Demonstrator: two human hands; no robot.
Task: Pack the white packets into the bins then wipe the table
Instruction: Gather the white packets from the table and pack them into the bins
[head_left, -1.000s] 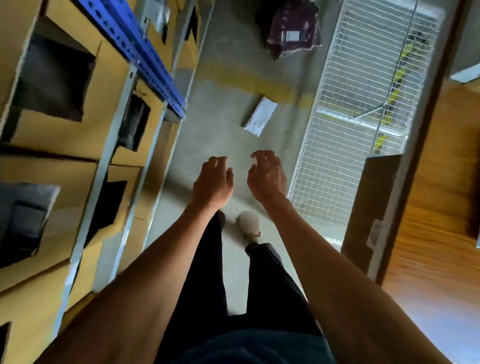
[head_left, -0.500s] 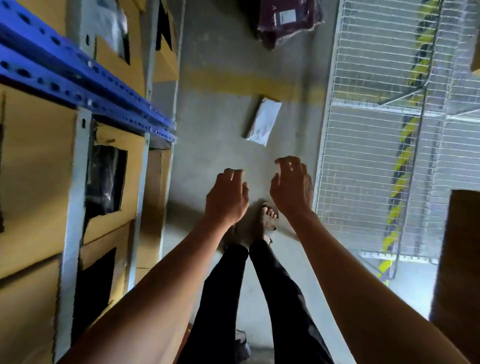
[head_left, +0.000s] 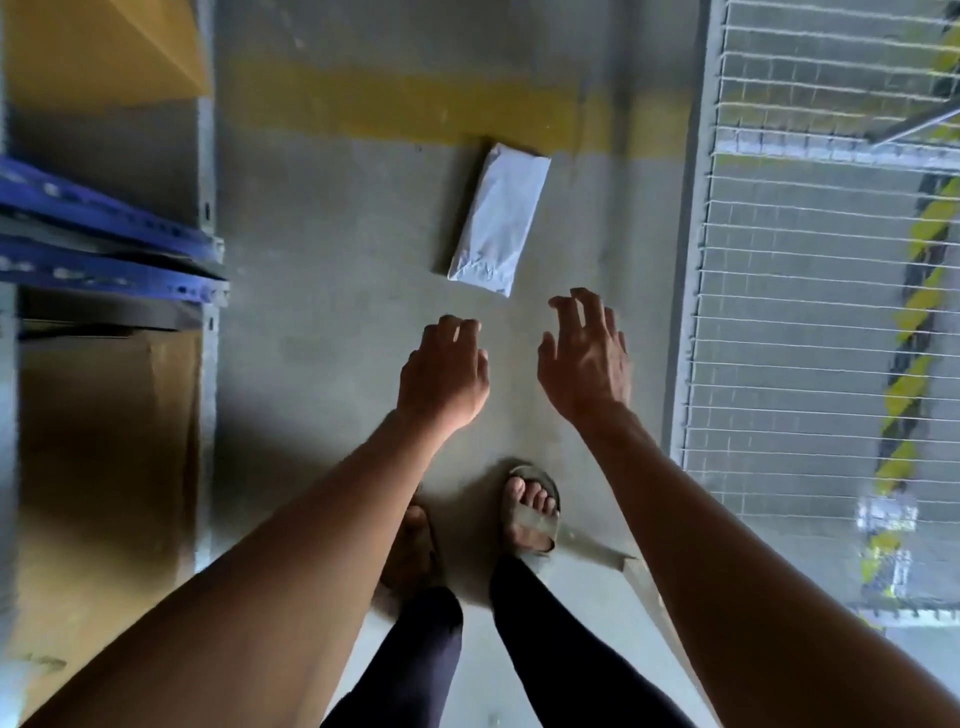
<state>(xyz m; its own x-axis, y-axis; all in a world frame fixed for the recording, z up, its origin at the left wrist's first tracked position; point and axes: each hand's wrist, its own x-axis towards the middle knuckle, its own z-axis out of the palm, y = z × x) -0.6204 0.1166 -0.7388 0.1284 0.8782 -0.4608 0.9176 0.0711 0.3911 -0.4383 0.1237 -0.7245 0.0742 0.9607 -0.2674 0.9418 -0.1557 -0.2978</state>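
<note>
A white packet (head_left: 497, 219) lies flat on the grey concrete floor, just below a yellow painted line. Both my arms stretch down toward it. My left hand (head_left: 445, 375) hangs a little short of the packet's near end, fingers loosely curled, holding nothing. My right hand (head_left: 585, 358) is to the right of that end, fingers spread and bent, also empty. Neither hand touches the packet. No bin opening shows clearly in this view.
A shelf rack with blue beams (head_left: 104, 249) and cardboard bins (head_left: 109, 467) stands at the left. A white wire cage wall (head_left: 831, 312) runs along the right. My sandalled feet (head_left: 530, 512) stand on the floor below the hands.
The camera has tilted down and come closer to the floor. Both hands have dropped nearer the packet, and the right hand's fingers have spread wider.
</note>
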